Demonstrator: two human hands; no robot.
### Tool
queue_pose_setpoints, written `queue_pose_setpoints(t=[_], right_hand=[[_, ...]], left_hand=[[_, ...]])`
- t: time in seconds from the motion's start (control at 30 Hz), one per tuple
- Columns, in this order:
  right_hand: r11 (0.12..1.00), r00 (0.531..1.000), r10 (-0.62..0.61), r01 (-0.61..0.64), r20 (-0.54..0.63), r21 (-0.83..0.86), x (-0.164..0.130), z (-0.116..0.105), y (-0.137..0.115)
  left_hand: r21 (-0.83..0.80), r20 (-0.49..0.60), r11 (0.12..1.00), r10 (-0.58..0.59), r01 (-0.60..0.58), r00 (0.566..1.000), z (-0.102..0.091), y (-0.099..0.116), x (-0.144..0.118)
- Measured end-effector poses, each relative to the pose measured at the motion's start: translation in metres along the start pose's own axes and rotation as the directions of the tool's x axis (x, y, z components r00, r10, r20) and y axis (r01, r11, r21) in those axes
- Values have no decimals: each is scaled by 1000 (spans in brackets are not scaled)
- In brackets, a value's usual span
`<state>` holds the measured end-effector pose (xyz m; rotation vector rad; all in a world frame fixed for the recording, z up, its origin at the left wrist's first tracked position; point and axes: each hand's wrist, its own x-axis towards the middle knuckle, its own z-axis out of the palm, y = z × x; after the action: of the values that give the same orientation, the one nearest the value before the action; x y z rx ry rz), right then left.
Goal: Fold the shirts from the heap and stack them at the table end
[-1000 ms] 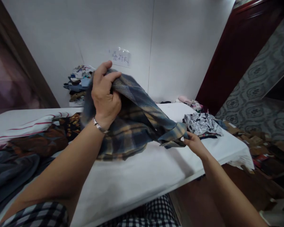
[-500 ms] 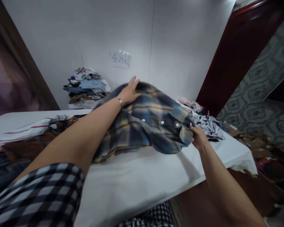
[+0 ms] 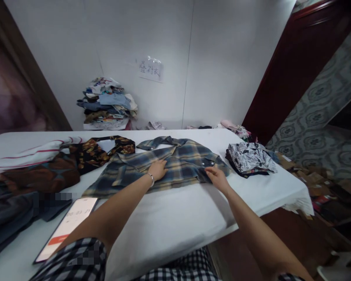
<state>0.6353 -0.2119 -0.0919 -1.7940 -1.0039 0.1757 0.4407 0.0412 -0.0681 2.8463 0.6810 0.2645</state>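
Desk (image 3: 169, 222): white-covered, runs left to right across the view; front part bare.

Surroundings, left: heap of garments (image 3: 32, 175) in brown, dark blue and white with red stripes, touching a black shirt with gold print (image 3: 101, 150) that lies just beside the plaid shirt's left edge. Phone (image 3: 67, 226) face up near the front left edge, screen lit, close under the left forearm.

Surroundings, right: folded black-and-white patterned shirt (image 3: 250, 156) on a small stack, just beside the plaid shirt's right edge, apart from it. Pink cloth (image 3: 234, 127) at the far right corner.

Surroundings, rear: stack of folded clothes (image 3: 107, 103) against the white wall; paper sign (image 3: 150, 70) taped to the wall, right of the stack.

Plaid shirt (image 3: 166, 164): blue and tan check, spread flat at mid-desk, collar toward the wall, buttons visible on the right part. Nothing lies on top of it but the hands.

Left hand (image 3: 157, 170): fingers spread, palm down, pressed flat on the shirt's middle; bracelet at the wrist.

Right hand (image 3: 218, 177): on the shirt's right front edge, fingers curled onto the cloth; whether it pinches the fabric cannot be told.
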Motion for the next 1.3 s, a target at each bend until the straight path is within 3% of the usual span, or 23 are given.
queue_pose_setpoints(t=[0.13,0.3,0.43,0.5,0.57,0.63,0.7,0.77,0.93,1.07,1.17,1.23,1.3], right_hand=[[965,988,-101,126,116,-228,22,45,-22],[855,986,-9,95,168,-510,34,73,-38],[854,986,-28,110,167,-509,28,71,-42],[863,977,-132,195,165,-465,18,67,-48],[856,934,-318,357,165,-374,3,62,-56],[810,853,-490,521,178,-270,-17,57,-66],[771,796,-566,603,211,-206,-41,50,-73],[762,782,-578,620,235,-187,-65,41,-75],[832,849,-494,524,188,-183,-110,15,-56],[899,923,-384,378,16,-220,-132,5,-34],[917,935,-337,299,-114,-264,-150,10,-33],[911,937,-343,313,-69,-270,-163,20,-41],[887,928,-365,371,75,-274,-173,32,-53]], left_hand=[[71,-46,994,-77,81,996,7,2,-12],[89,-118,984,-143,154,983,-5,2,-32],[52,-186,988,-135,147,973,-19,8,-54],[21,-210,993,-109,116,972,-21,15,-66],[-9,-238,999,-52,51,970,-18,21,-77],[-15,-259,999,26,-31,966,-14,24,-86],[12,-253,996,84,-84,964,-11,23,-93],[47,-228,995,95,-86,969,-10,16,-99],[58,-146,996,73,-65,987,-25,5,-118],[-17,-181,988,149,-155,972,-42,27,-148],[-91,-168,987,112,-129,979,-44,49,-174],[-153,-139,985,63,-85,988,-39,58,-187],[-212,-113,976,34,-57,993,-33,60,-194]])
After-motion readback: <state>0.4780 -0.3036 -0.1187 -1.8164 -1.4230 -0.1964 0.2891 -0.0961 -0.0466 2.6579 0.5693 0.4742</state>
